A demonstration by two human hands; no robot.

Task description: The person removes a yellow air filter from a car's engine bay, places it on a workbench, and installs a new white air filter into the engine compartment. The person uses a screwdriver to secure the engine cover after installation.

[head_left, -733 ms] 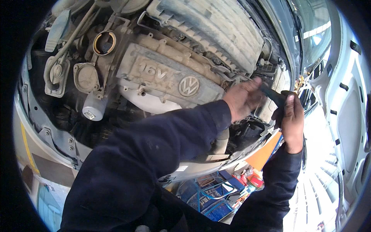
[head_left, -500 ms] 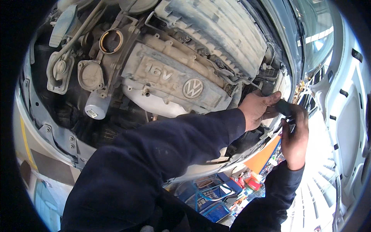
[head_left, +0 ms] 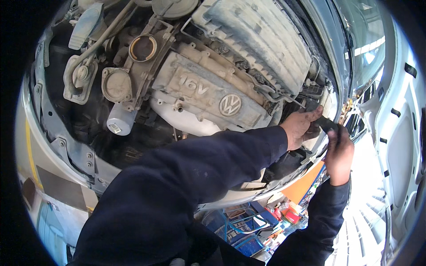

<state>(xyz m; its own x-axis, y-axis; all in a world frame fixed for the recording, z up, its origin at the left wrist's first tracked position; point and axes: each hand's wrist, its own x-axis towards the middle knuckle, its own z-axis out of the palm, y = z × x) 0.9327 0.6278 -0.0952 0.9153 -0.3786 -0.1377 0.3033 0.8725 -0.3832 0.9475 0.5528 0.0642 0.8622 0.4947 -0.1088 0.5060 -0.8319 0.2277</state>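
Together, left hand point(head_left: 299, 129) and right hand point(head_left: 340, 155) grip one dark object point(head_left: 327, 124) near one engine cover point(head_left: 211, 92)

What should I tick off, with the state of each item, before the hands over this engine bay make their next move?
1. Right hand has a grip on the dark object: ok, thumb and fingers close on its end.
2. Left hand is beside that object: ok, though whether it also grips it is unclear.
3. The object is free of other parts: cannot tell, the fingers hide its far end.
4. Both hands are apart from the engine cover: ok, they are to its right.
5. The view into the engine bay is unblocked: not ok, the left sleeve covers part of it.
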